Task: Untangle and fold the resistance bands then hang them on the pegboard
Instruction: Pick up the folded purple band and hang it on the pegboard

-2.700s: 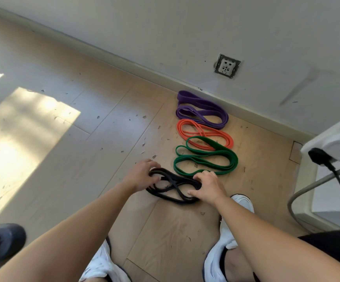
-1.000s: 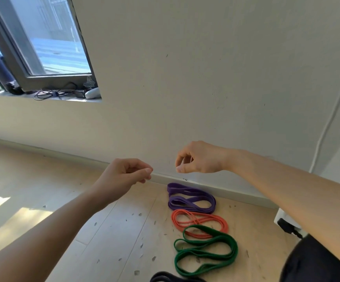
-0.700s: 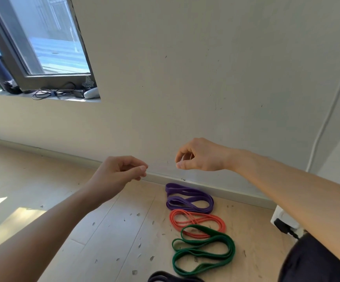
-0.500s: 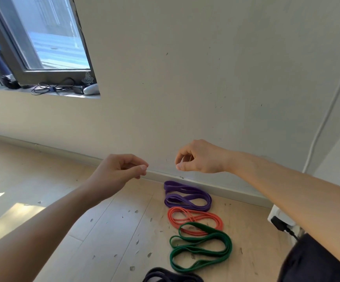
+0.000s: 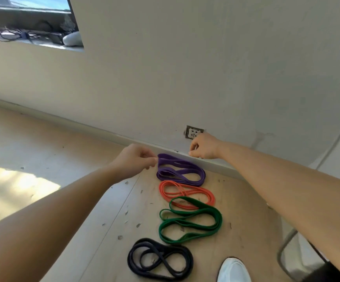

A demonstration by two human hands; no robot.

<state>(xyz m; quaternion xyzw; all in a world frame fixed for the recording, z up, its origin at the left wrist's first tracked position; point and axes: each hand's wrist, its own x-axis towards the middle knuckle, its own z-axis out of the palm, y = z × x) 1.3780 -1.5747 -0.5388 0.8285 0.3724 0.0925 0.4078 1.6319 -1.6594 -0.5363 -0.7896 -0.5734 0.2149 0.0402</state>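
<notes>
Where floor [image 5: 53, 143] meets wall [image 5: 185, 68], a purple band [image 5: 182, 176] lies.

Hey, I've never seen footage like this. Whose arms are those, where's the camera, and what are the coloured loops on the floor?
No machine here: a person wears a camera on the head, so you see their own arms reaching forward. The left hand and right hand are raised near the wall, fingers curled, with nothing visible in them. On the wooden floor four looped resistance bands lie in a row: the purple band nearest the wall, then the orange band, the green band overlapping it, and the black band nearest the person's white shoe. A wall socket shows past the right hand.
</notes>
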